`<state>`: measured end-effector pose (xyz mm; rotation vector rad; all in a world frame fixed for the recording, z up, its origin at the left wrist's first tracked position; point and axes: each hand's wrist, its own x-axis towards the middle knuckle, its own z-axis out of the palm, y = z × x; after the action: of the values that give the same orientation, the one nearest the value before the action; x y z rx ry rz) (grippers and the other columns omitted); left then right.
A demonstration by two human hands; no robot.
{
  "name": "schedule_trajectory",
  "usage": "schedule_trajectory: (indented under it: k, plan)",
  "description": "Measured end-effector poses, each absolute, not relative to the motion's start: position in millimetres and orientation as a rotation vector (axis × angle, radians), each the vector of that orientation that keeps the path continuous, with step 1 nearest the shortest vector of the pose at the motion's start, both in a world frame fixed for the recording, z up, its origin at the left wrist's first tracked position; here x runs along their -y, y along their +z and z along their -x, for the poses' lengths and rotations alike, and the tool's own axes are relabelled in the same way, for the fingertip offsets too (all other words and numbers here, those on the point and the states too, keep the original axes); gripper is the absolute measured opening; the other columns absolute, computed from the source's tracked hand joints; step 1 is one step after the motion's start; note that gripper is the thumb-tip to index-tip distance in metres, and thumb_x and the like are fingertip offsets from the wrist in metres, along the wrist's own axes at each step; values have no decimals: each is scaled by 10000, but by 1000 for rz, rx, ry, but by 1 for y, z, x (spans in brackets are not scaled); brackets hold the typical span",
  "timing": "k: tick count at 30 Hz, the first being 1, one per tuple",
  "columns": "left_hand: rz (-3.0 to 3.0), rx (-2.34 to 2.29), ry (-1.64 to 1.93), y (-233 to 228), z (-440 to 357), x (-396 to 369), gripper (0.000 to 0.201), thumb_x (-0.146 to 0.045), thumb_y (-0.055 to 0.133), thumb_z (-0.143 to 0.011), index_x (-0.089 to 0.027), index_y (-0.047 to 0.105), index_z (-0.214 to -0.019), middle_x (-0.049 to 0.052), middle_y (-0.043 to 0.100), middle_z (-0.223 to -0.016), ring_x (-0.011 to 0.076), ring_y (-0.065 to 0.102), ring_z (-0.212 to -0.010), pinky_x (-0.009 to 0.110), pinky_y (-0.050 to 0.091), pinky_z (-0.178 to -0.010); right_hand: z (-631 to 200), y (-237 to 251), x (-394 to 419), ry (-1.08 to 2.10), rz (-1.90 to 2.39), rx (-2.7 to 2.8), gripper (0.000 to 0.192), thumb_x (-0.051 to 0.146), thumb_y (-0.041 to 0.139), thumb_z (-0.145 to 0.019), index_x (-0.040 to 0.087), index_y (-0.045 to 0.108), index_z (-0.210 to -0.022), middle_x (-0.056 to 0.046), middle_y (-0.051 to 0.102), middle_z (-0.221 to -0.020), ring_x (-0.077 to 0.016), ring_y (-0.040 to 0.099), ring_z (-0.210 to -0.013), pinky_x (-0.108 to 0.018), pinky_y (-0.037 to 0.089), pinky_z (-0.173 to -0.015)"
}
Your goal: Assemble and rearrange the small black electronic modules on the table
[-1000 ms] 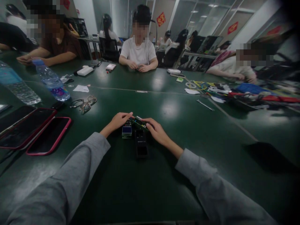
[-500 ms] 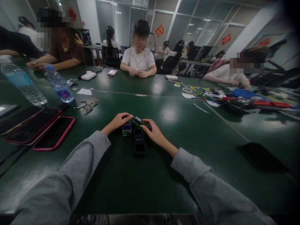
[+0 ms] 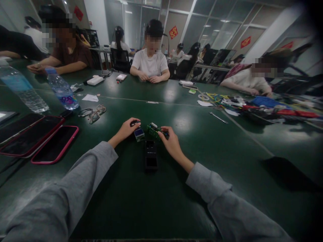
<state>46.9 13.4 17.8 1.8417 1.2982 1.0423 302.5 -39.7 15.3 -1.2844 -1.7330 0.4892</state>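
My left hand (image 3: 126, 130) is closed on a small circuit board with a screen (image 3: 139, 133), which is tilted. Across a narrow gap, my right hand (image 3: 170, 138) pinches a green circuit board (image 3: 152, 130) by its right end. Small parts stick up from that board, and the fingers hide some of it. Just nearer to me lies a black plastic casing (image 3: 151, 155) with rectangular openings, flat on the table and touched by neither hand.
On the green table (image 3: 131, 198), phones (image 3: 56, 145), two water bottles (image 3: 62, 90) and glasses (image 3: 94, 114) lie to the left. A wrench (image 3: 218, 117), tangled cables (image 3: 227, 99) and a dark flat object (image 3: 287, 173) are right. People (image 3: 150, 64) sit across the table.
My hands have drawn apart. The left fingers have left the green board and now hold the screen board, which has turned. The green board has shifted slightly right with my right hand.
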Motion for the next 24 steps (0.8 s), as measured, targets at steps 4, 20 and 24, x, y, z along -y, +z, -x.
schedule_trajectory:
  k: [4, 20, 24]
  plan:
    - [-1796, -1433, 1153, 19, -46, -12, 333, -411, 577, -895, -181, 645, -1125, 81, 673, -1143, 211, 624, -1024, 356, 476, -933, -306, 13, 39, 427, 1278, 1719, 326, 431, 540, -927, 198, 567, -1154, -124, 627, -1118, -258, 593, -1049, -458, 487, -938]
    - [-1710, -1749, 1246, 20, -45, -9, 331, -446, 561, -904, -213, 673, -1112, 78, 702, -1119, 229, 645, -1003, 358, 494, -885, -307, 19, 49, 303, 1258, 1941, 339, 241, 583, -881, 201, 548, -1215, -112, 612, -1131, -273, 567, -1056, -472, 480, -928]
    - [-1743, -1822, 1184, 22, -46, -5, 344, -472, 560, -900, -231, 685, -1111, 77, 706, -1117, 236, 641, -1011, 367, 482, -897, -308, 21, 49, 164, 1244, 1984, 325, 179, 569, -871, 195, 551, -1195, -108, 606, -1104, -274, 546, -1041, -460, 479, -904]
